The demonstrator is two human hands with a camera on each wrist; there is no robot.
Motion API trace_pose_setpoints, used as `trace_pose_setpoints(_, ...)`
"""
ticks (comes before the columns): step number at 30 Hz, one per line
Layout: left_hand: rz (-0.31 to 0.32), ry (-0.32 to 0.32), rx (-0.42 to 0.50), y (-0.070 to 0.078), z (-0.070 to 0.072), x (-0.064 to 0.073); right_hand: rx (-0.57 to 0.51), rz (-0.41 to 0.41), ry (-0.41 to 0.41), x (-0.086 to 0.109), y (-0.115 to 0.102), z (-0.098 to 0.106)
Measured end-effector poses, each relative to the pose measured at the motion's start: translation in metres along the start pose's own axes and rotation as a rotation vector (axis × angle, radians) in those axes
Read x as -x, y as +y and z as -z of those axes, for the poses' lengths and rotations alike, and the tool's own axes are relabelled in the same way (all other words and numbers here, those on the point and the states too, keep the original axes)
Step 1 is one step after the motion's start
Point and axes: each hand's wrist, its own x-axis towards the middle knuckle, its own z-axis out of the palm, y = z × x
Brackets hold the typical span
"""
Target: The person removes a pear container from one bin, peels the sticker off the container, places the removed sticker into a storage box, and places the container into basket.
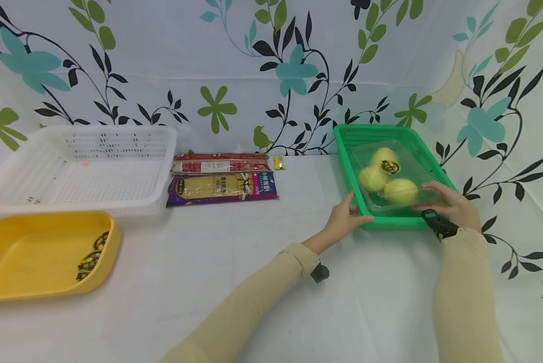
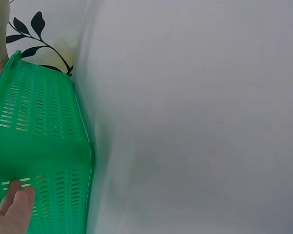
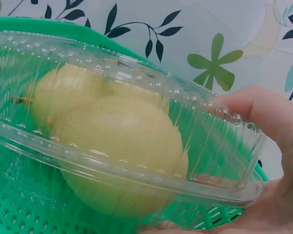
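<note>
A clear plastic box (image 1: 415, 160) of pale yellow pears (image 1: 400, 191) tilts inside the green basket (image 1: 391, 222). My right hand (image 1: 453, 204) grips its near right end. In the right wrist view, the thumb (image 3: 249, 105) lies on the lid side of the clear box (image 3: 219, 187); other fingers go partly out of sight under it. My left hand (image 1: 342, 219) is at the basket's near left corner, thumb by the front rim. The left wrist view shows the fingers (image 2: 17, 207), fairly straight, against the slotted outer wall of the green basket (image 2: 34, 146).
To the left stand a white basket (image 1: 103, 201) and, nearer, a yellow tray (image 1: 40, 287). Between the baskets lie a red packet (image 1: 221, 164), a purple noodle packet (image 1: 221, 188) and a small yellow sachet (image 1: 278, 162). A patterned cloth (image 1: 162, 65) hangs behind.
</note>
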Motion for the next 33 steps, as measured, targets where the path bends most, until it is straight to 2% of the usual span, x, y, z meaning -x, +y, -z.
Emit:
trace_pose_setpoints(2,-0.001,-0.002,0.005,0.000,0.000,0.000,0.238,0.224,-0.146,0.001,0.003,0.003)
trace_pose_setpoints(4,0.002,-0.002,0.010,0.000,0.001,0.000,0.291,0.349,-0.215,0.001,0.006,0.005)
trace_pose_setpoints(6,0.007,-0.003,0.016,0.001,0.002,0.000,0.128,0.256,-0.200,0.000,0.006,0.005)
trace_pose_setpoints(7,0.010,-0.003,0.019,0.001,0.002,0.000,0.081,0.221,-0.180,-0.001,0.006,0.005)
trace_pose_setpoints(9,0.011,-0.003,0.026,0.001,0.003,0.000,0.091,0.175,-0.113,0.000,0.005,0.002)
trace_pose_setpoints(10,0.012,-0.003,0.032,0.001,0.003,0.000,0.143,0.177,-0.090,0.000,0.004,0.001)
trace_pose_setpoints(13,0.004,0.004,0.054,0.000,0.004,0.000,0.108,0.104,-0.016,0.001,-0.002,-0.005)
trace_pose_setpoints(14,0.000,0.006,0.064,0.000,0.005,0.001,0.047,0.058,0.014,0.001,-0.005,-0.007)
trace_pose_setpoints(17,-0.010,0.005,0.088,-0.001,0.007,0.001,-0.368,-0.127,0.167,0.001,-0.014,-0.015)
trace_pose_setpoints(19,-0.008,0.000,0.096,-0.001,0.008,0.000,-0.498,-0.184,0.245,0.000,-0.019,-0.019)
trace_pose_setpoints(22,0.018,-0.001,0.108,-0.003,0.010,-0.001,-0.574,-0.206,0.276,0.000,-0.022,-0.022)
trace_pose_setpoints(28,0.071,0.025,0.098,-0.010,0.015,-0.002,-0.629,-0.185,0.228,-0.002,-0.022,-0.025)
trace_pose_setpoints(33,0.088,0.032,0.102,-0.014,0.016,-0.003,-0.627,-0.199,0.311,-0.009,-0.030,-0.028)
